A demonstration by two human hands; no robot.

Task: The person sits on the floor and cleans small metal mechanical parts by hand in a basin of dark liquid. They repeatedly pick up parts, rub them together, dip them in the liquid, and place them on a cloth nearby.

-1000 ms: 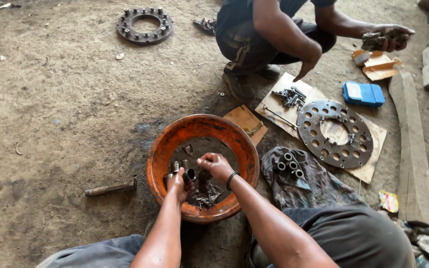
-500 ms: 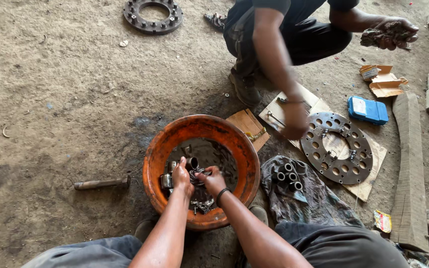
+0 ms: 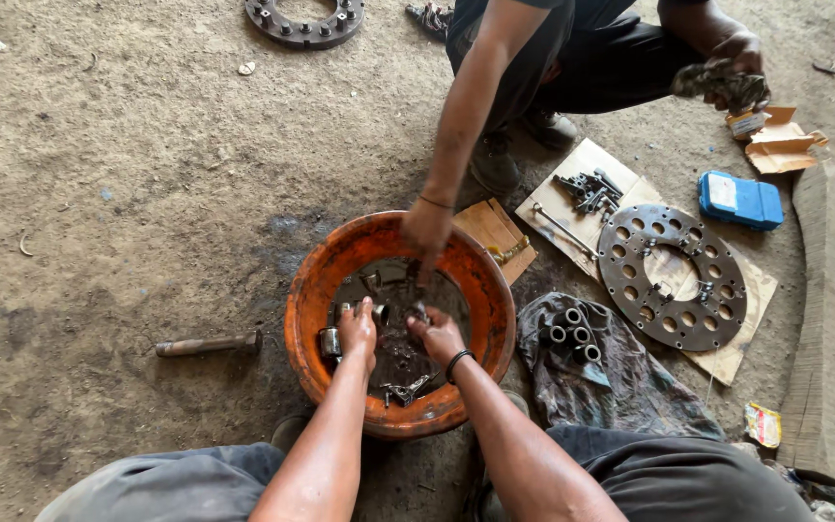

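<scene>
Small metal sleeves are mostly left in the dark liquid of the orange basin, gripped there by left hand and right hand with curled fingers, while several cleaned ones are laid on a rag beside the basin.

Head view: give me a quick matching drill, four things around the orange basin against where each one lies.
Things:
1. perforated metal disc
2. blue box
3. hammer
4. short metal tubes

Places:
a. on the bare dirt left of the orange basin
b. on the dark cloth right of the basin
c. on the flattened cardboard
d. on the ground beside the wooden plank, beyond the disc

Pairs: 1-c, 2-d, 3-a, 4-b
</scene>
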